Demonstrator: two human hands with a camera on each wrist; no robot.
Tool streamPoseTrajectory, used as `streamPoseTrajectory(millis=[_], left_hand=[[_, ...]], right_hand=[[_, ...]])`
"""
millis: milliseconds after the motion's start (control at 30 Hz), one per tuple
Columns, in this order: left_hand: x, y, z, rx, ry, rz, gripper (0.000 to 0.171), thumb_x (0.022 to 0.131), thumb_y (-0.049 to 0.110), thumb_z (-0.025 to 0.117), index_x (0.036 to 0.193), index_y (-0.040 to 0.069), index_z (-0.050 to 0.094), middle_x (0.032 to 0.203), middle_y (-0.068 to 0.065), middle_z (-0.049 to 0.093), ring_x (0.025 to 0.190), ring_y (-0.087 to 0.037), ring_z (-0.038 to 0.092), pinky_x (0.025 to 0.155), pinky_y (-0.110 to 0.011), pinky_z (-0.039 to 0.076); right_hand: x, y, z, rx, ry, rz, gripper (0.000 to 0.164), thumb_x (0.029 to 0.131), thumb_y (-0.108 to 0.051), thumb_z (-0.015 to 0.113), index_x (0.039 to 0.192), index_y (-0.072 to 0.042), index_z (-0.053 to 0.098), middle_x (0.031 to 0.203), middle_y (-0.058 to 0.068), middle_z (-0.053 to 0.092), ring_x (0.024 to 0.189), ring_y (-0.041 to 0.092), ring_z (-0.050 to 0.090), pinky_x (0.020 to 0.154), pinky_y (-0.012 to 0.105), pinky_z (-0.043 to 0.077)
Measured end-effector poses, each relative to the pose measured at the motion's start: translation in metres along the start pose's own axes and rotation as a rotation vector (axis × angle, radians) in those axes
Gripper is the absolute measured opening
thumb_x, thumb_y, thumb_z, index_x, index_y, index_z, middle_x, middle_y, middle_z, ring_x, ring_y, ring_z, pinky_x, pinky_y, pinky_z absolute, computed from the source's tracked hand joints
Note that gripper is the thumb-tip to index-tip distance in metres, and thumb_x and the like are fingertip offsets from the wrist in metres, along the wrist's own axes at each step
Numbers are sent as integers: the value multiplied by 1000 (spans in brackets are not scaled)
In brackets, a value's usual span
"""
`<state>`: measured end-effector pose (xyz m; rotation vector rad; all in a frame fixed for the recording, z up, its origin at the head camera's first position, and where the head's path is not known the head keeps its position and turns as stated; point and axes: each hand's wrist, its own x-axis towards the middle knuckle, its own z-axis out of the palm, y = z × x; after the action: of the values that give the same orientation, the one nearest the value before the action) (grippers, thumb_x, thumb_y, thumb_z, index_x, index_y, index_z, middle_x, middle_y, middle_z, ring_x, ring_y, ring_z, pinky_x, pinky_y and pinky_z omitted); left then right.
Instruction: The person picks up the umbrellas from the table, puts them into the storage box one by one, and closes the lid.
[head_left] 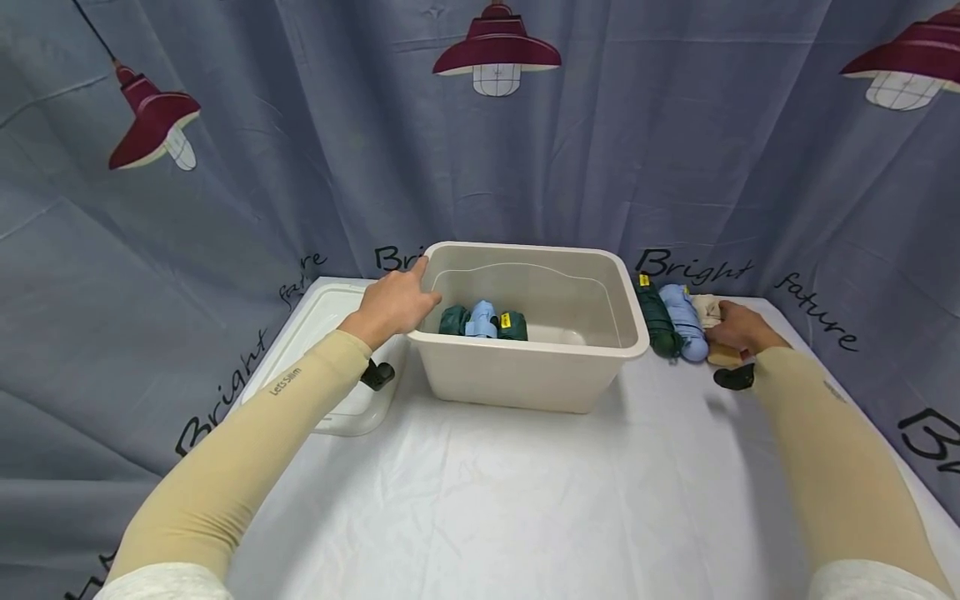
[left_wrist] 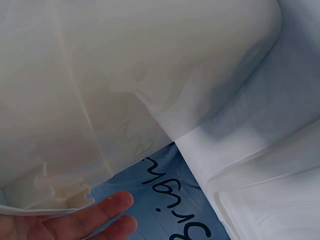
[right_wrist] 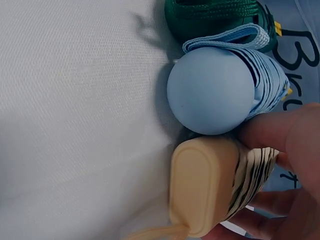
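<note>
Right hand point(head_left: 738, 327): gripped the beige umbrella, thumb on the side toward its neighbour and curled fingers around the other.
Beige umbrella point(right_wrist: 220, 185): lay folded on the white-covered table point(head_left: 487, 500), right of the storage bin, last in a row of three; its wrist loop point(right_wrist: 157, 232) hung off the handle.
Neighbours: a light blue umbrella point(head_left: 682, 323) was just beside it, then a dark green umbrella point(head_left: 656, 321) nearest the bin.
Left hand point(head_left: 397, 304): rested at the rim's left end, fingers straight and slightly apart; how hard it pressed, I could not tell.
Storage bin point(head_left: 510, 375): stood uncovered, with a blue roll point(head_left: 482, 321) between two green rolls point(head_left: 453, 321) at its left end.
Lid point(head_left: 315, 321): lay left of the bin, partly under the left arm.
Grip: the step in hand was probably picking up the beige umbrella for the bin, though setting it down could not be ruled out.
Lift: the next move seemed to call for a firm hold and a rise clear of the blue one, without rolling it.
</note>
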<state>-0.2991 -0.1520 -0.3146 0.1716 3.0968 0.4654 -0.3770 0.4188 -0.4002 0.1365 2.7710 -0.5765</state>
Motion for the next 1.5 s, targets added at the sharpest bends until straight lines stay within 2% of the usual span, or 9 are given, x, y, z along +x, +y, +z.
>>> streamPoseTrajectory(millis=[167, 400, 533, 733, 867, 1067, 1500], left_hand=[[0, 0, -1, 3, -2, 5, 78, 98, 46, 47, 163, 15, 17, 126, -19, 66, 102, -32, 67, 76, -48, 53], [0, 0, -1, 1, -1, 0, 78, 98, 45, 46, 163, 15, 17, 116, -18, 68, 95, -30, 66, 71, -45, 51], [0, 0, -1, -1, -3, 1, 78, 98, 46, 46, 163, 15, 17, 122, -18, 67, 98, -30, 66, 72, -46, 52], [0, -1, 0, -4, -1, 2, 78, 98, 45, 46, 163, 14, 18, 123, -18, 67, 99, -30, 65, 74, -46, 52], [0, -1, 0, -6, 3, 6, 77, 98, 45, 46, 163, 14, 18, 118, -17, 68, 94, -29, 65, 71, -44, 51], [-1, -1, -1, -2, 6, 9, 77, 97, 44, 47, 163, 14, 18, 121, -17, 67, 95, -29, 65, 71, -45, 51], [-1, -1, -2, -14, -8, 4, 78, 97, 45, 46, 163, 14, 18, 132, -18, 63, 104, -31, 65, 75, -47, 52]], right_hand=[[-3, -3, -2, -23, -1, 22, 87, 93, -24, 54, 152, 15, 4, 142, 44, 25, 110, 51, 46, 68, 46, 56], [-5, -8, -1, -64, 18, 50, 86, 93, -26, 57, 152, 16, 10, 142, 45, 26, 112, 53, 46, 71, 45, 55], [-5, -7, 1, -74, 30, 56, 85, 93, -24, 58, 151, 17, 11, 142, 45, 28, 111, 52, 47, 71, 45, 55], [-10, -10, 1, -48, 43, 68, 86, 92, -24, 57, 152, 16, 9, 141, 45, 28, 107, 51, 49, 68, 44, 55], [-13, -11, 0, -52, 62, 71, 85, 92, -25, 56, 151, 17, 11, 134, 44, 32, 100, 48, 51, 64, 42, 55], [-13, -8, 0, -46, 92, 67, 84, 91, -27, 58, 150, 17, 16, 127, 41, 38, 93, 44, 54, 62, 41, 56], [-16, 1, -5, 62, 78, 37, 85, 92, -26, 62, 150, 16, 17, 123, 38, 41, 94, 42, 54, 64, 40, 56]])
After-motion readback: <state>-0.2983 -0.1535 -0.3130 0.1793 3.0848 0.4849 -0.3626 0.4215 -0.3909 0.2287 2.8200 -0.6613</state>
